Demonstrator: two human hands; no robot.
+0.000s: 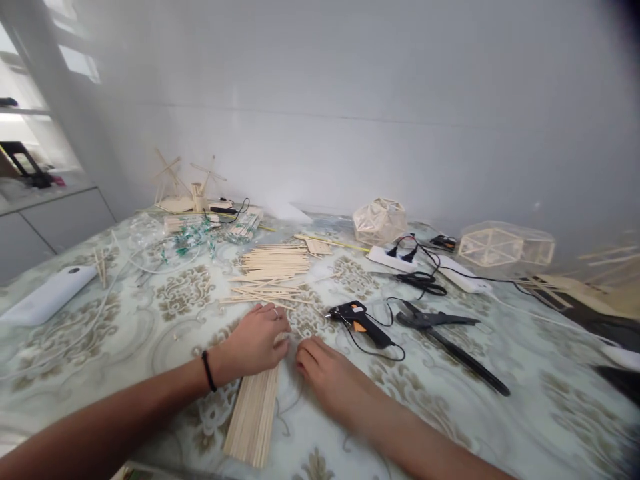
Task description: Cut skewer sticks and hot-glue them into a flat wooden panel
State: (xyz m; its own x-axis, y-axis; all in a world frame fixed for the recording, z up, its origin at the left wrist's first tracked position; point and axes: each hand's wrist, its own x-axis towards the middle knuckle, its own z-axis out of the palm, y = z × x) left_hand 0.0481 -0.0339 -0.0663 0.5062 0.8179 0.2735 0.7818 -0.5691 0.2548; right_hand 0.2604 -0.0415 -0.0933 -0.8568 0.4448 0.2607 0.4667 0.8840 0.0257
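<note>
My left hand [255, 343], with a ring and a black wrist band, rests curled on the far end of a flat panel of glued wooden sticks [254, 413] lying on the table. My right hand [325, 370] lies just right of that end, fingers bent inward towards the panel's top edge. What the fingertips pinch is hidden. A loose pile of wooden sticks [273, 267] lies just beyond both hands. A black and orange glue gun [361, 321] lies to the right of my right hand.
Black pliers [450, 340] and a white power strip [391, 259] with cables lie right of the glue gun. Two stick-frame polyhedra [380, 220] [505, 245] stand by the wall, a stick windmill model [187, 187] at the back left, and a white device [50, 293] at the left.
</note>
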